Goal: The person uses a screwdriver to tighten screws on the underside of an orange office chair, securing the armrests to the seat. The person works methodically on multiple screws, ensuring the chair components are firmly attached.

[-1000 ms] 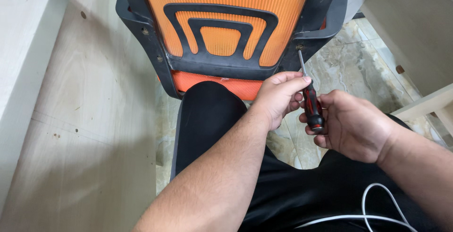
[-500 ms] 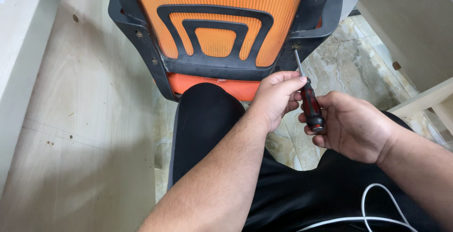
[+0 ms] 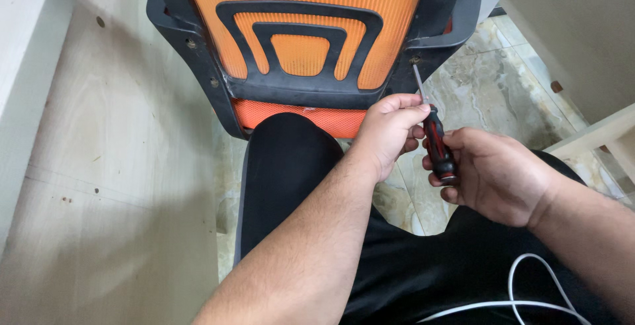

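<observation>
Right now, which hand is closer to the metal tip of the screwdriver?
Left. The left hand pinches the screwdriver just below its metal shaft; the right hand grips the handle's lower end, farther from the tip.

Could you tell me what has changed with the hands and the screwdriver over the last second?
Very little. The screwdriver tip has crept up closer to the hole in the chair frame. The right hand still grips the handle, the left hand still pinches the shaft, and the chair has not moved.

No packages, labels, signs or screens visible.
</observation>
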